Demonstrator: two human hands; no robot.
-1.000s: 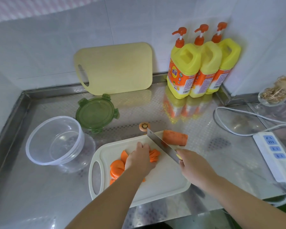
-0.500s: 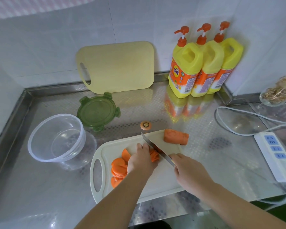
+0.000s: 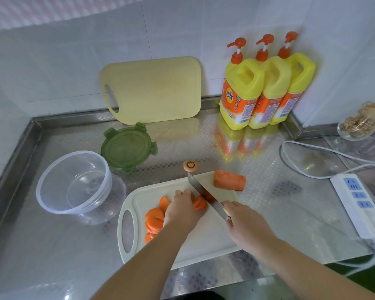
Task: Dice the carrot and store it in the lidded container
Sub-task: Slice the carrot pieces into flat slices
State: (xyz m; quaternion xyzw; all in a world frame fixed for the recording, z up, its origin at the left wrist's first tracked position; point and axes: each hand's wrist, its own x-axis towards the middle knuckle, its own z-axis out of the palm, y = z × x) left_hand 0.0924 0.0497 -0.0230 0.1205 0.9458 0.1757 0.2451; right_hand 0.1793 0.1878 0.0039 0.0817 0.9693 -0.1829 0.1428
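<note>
Dropping from its raised tilt of a second ago, the knife (image 3: 201,190) now bites into the carrot slices (image 3: 200,202) on the white board (image 3: 204,245). The right hand (image 3: 245,221) grips its handle, and the left hand (image 3: 182,210) curls over the stack, pinning it. Dicing looks barely begun, and the container (image 3: 74,182) stands empty well to the left.

only blurred chinese characters on the front detergent bottle (image 3: 240,94) label.

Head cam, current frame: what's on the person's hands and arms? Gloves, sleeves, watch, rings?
Nothing worn that shows. The left hand and right hand are bare, with no gloves, and no rings or bands are visible. The left forearm and right forearm are uncovered to the frame edge, with no sleeve, cuff or watch in view.
</note>
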